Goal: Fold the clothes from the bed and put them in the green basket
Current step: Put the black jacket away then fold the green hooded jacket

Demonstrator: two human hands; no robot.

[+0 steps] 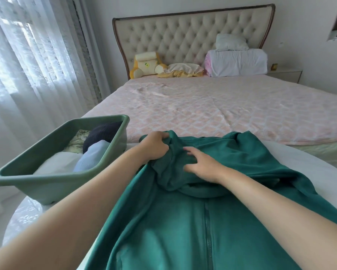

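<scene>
"Four pieces, by the look of it, lie in the green basket [37, 189] already: something white [56, 164], something pale blue [91, 156], a dark item [101, 133] and a floral one [78, 140]. So how far along is the person?"

"Well along, the second speaker judges. The bed [202, 110] shows only its pink quilted cover, with pillows [237, 62] and a yellow-and-cream cloth [181, 70] up by the headboard. Whether that cloth counts as laundry cannot be told."

"And the piece in hand?"

"It is a green zip garment [163, 230], spread over the white bench [310, 164] in front of the person, just beside the basket, which stands on the same bench. It is not folded yet. Its top end is bunched into a heap and the long body lies flat with the zip running down the middle."

"What are the hands doing?"

"The left hand [154, 146] has its fingers curled into the bunched cloth at the far left of the heap, gripping it. The right hand [201, 166] rests on the heap with fingers spread, pressing rather than holding."

"So what is left?"

"Most likely straightening that top, folding the garment down, and laying it in the basket."
</scene>
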